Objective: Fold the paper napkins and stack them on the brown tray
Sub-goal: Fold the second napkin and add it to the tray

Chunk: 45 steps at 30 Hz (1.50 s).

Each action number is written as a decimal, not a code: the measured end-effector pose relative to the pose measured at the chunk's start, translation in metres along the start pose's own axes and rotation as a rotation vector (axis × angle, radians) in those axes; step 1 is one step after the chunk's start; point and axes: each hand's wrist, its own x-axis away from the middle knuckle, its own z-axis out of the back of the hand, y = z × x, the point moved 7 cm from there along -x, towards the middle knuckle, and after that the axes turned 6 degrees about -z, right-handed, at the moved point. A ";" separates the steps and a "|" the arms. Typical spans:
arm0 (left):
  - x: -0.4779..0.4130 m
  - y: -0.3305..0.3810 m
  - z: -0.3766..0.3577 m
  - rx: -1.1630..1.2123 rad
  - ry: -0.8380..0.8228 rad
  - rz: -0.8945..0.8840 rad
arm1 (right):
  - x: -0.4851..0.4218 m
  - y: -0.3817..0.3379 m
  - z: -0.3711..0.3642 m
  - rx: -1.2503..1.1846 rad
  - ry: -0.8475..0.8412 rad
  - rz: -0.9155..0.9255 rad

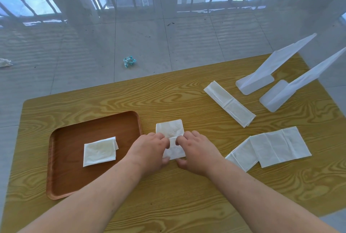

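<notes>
A white paper napkin (170,127) lies on the wooden table just right of the brown tray (74,180), partly folded into a narrow strip. My left hand (149,151) and my right hand (194,151) both pinch it at its middle, thumbs under its near edge. One folded napkin (100,151) rests flat inside the tray. A long folded napkin strip (229,103) lies farther back on the right. Two partly unfolded napkins (269,147) overlap at the right of my hands.
Two white plastic stands (262,77) lean at the table's back right corner. The yellow wood-grain table (168,204) ends just behind the tray. Crumpled paper (129,61) lies on the tiled floor beyond.
</notes>
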 end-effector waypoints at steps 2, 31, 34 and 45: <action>0.000 0.004 -0.003 -0.074 -0.053 -0.034 | 0.000 -0.002 -0.003 0.109 -0.004 0.027; -0.021 -0.036 0.022 0.191 0.128 0.228 | -0.002 0.024 0.025 -0.234 0.239 -0.190; -0.018 -0.030 0.018 0.278 0.047 0.194 | -0.007 0.029 0.020 -0.305 0.169 -0.238; -0.007 -0.042 0.014 0.268 0.194 0.378 | -0.019 0.041 0.010 -0.490 0.010 -0.484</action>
